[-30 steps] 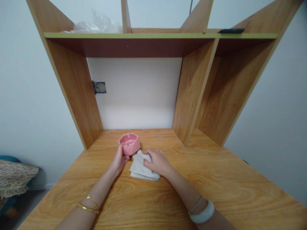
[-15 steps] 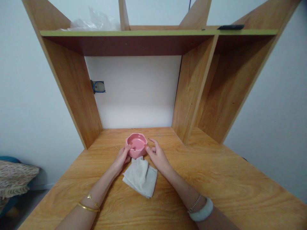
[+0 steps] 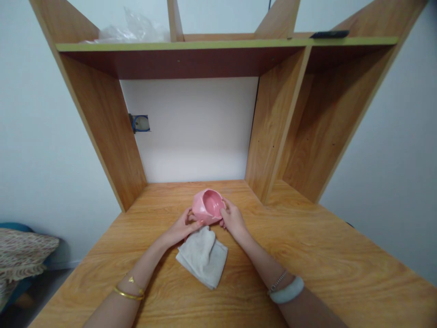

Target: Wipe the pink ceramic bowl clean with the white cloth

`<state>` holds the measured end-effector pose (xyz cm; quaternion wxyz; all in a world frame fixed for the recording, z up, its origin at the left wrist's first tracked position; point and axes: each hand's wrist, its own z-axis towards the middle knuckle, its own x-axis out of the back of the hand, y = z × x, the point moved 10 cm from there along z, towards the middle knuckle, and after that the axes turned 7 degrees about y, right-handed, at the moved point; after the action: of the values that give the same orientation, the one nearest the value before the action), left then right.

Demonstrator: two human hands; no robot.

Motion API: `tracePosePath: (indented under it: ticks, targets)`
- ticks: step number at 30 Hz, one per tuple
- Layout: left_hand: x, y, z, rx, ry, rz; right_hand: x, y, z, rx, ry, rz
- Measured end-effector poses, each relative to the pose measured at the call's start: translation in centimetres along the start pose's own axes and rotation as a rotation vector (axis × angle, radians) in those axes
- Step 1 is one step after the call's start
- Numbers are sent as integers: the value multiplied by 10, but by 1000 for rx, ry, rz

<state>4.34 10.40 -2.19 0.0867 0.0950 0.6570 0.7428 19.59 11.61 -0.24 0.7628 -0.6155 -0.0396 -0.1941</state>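
Observation:
A glossy pink ashtray (image 3: 201, 207) with a notched rim is tilted on its side, its hollow turned toward the right. My left hand (image 3: 186, 226) supports it from the lower left, thumb along its near side and fingers behind. At the opposite edge, my right hand (image 3: 233, 218) pinches the rim, with the thumb inside the hollow. Just below the ashtray, a folded grey cloth (image 3: 204, 258) lies on the wooden desk (image 3: 293, 269), close to my left hand.
Wooden side panels (image 3: 95, 123) and an upright divider (image 3: 276, 123) frame the desk's back. On the shelf (image 3: 211, 44) above lie a clear plastic bag (image 3: 136, 31) and a dark flat object (image 3: 329, 34). An open wall box (image 3: 140, 123) shows blue wire. Patterned fabric (image 3: 23, 253) hangs at far left.
The ashtray has turned from sitting upright to tilted, opening rightward, and shifted slightly right. My left hand moved under its side, and my right hand closed on the rim.

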Motion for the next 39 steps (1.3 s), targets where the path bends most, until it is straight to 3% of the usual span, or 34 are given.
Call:
tracePosePath:
  ticks: [3,8,16,21,35,39]
  targets:
    - [-8,-3,-4,27,-124,47,29,2,11,8,108,-103]
    - [-7,3,-7,37,-149,121,79,-2,24,83,302,-377]
    - [-4,2,-8,75,-129,90,114,11,29,2,421,-583]
    - [2,3,-7,62,-42,68,128,17,31,-50,460,-617]
    - [-9,12,-12,30,-88,177,135,19,26,-116,499,-816]
    - [-9,14,-14,30,-100,209,132,6,21,-127,513,-898]
